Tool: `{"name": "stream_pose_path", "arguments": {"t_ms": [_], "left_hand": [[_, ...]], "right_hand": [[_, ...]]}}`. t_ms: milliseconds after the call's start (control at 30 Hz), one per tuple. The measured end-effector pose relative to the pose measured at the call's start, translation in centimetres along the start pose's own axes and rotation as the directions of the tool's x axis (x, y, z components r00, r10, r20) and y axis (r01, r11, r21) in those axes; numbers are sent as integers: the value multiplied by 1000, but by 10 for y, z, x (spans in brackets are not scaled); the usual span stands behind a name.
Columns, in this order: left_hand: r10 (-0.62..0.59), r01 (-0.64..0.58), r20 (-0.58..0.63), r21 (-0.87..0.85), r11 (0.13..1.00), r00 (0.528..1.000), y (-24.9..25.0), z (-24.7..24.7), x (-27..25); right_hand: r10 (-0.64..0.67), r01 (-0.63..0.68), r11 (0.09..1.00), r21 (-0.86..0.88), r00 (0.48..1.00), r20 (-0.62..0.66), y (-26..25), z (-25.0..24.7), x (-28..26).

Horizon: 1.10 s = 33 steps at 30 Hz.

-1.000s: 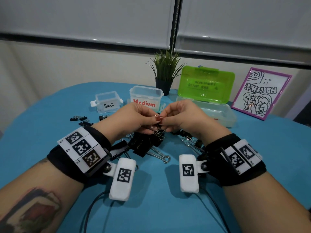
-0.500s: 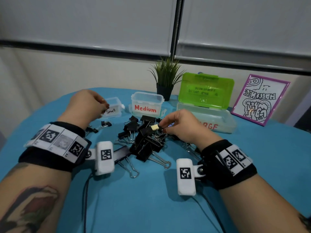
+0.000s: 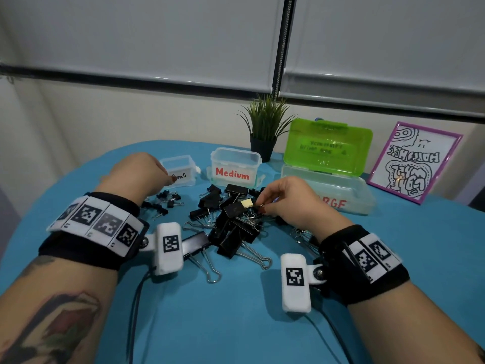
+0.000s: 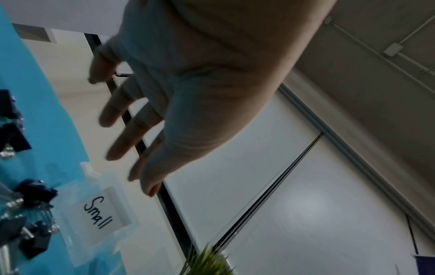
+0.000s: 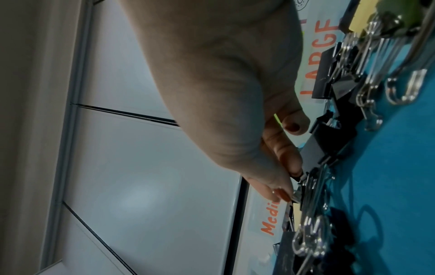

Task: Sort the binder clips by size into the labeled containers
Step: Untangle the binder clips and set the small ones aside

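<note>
Left hand (image 3: 136, 174) hovers at the Small container (image 3: 181, 170) near the desk's far edge; the wrist view shows its fingers (image 4: 122, 111) spread and loosely extended, holding nothing. Right hand (image 3: 286, 199) is down on the pile of binder clips (image 3: 233, 219) at mid-desk, fingertips (image 5: 286, 195) pinching what appears to be a wire handle; which clip it belongs to cannot be told. A group of small clips (image 3: 165, 200) lies on the desk (image 3: 236, 311) just in front of the Small container. Medium container (image 3: 236, 166) and Large container (image 3: 328, 190) stand further right along the far edge.

Risks, as judged: handles in the pile interlock, so lifting one clip may drag neighbours along. Medium and large clips are mixed together, so a misjudged size could go into the wrong container.
</note>
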<state>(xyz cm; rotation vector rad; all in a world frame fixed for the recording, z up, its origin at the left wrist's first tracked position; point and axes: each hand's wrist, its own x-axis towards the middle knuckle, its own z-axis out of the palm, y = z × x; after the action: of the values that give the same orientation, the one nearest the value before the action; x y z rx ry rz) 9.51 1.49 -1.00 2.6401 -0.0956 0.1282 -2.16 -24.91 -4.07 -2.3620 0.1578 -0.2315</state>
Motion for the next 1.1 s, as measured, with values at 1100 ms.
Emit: {"name": "stream_pose_path", "arguments": {"t_ms": [1100], "left_hand": [[439,-414,305,-146,898,845,53,55,-44]], "right_hand": [[70,-67,997,-47,997,46,-3,8,3]]}}
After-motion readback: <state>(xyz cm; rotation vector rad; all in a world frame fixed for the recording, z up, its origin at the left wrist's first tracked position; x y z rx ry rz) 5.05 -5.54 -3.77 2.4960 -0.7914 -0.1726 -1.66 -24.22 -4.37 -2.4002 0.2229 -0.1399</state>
